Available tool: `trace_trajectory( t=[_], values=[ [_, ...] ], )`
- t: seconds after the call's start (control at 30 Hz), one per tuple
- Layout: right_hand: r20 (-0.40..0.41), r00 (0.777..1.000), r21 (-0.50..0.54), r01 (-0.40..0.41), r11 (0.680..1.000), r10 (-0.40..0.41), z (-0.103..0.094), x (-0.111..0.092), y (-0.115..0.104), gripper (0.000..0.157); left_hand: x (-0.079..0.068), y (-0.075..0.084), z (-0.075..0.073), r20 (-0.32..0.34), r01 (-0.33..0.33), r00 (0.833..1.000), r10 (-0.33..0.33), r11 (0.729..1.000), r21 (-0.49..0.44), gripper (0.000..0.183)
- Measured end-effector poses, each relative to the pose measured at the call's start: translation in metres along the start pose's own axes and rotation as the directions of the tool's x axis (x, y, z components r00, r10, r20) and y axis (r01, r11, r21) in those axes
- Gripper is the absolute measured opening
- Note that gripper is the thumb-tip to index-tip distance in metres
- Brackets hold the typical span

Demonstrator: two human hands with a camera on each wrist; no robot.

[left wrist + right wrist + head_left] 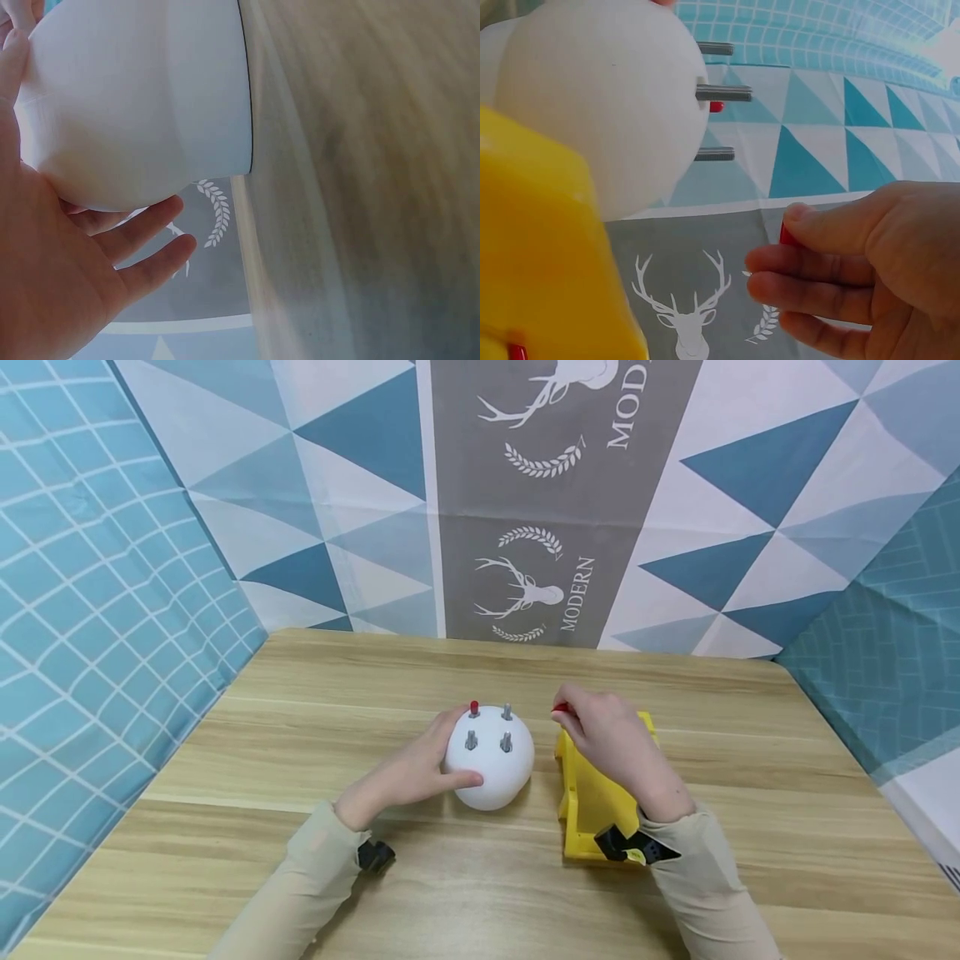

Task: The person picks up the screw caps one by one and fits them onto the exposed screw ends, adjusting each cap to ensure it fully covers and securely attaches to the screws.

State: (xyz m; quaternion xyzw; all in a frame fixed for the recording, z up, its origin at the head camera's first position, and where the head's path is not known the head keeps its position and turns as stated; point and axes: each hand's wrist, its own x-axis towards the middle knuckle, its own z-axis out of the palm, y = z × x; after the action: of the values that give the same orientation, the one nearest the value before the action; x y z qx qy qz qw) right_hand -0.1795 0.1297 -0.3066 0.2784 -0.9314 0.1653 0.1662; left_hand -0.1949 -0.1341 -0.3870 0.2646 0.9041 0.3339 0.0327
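Note:
A white rounded body stands on the table with several threaded metal studs sticking up from its top. One stud at the far left wears a small red cap. My left hand holds the body from its left side, thumb across the front and fingers round the back. In the left wrist view the fingers curve beneath the white surface. To the right of the body, my right hand pinches another red cap between thumb and forefinger, above the far end of a yellow bin.
The yellow bin sits right of the white body, partly under my right forearm. A red piece shows inside it in the right wrist view. The wood-grain table ends at a patterned cloth backdrop.

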Motion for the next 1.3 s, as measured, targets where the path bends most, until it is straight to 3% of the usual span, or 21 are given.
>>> trace_trajectory(
  t=[0.57, 1.3],
  values=[
    [0.083, 0.996, 0.139, -0.041, 0.989, 0.03, 0.016, 0.016, -0.011, 0.011, 0.0, 0.0, 0.001, 0.004, -0.002, 1.0, 0.003, 1.0, -0.016, 0.098],
    [0.0, 1.0, 0.197, -0.007, 0.98, 0.007, 0.032, 0.033, -0.02, 0.01, -0.001, 0.002, -0.001, 0.012, 0.0, 1.0, 0.001, 1.0, -0.025, 0.097]
  ],
)
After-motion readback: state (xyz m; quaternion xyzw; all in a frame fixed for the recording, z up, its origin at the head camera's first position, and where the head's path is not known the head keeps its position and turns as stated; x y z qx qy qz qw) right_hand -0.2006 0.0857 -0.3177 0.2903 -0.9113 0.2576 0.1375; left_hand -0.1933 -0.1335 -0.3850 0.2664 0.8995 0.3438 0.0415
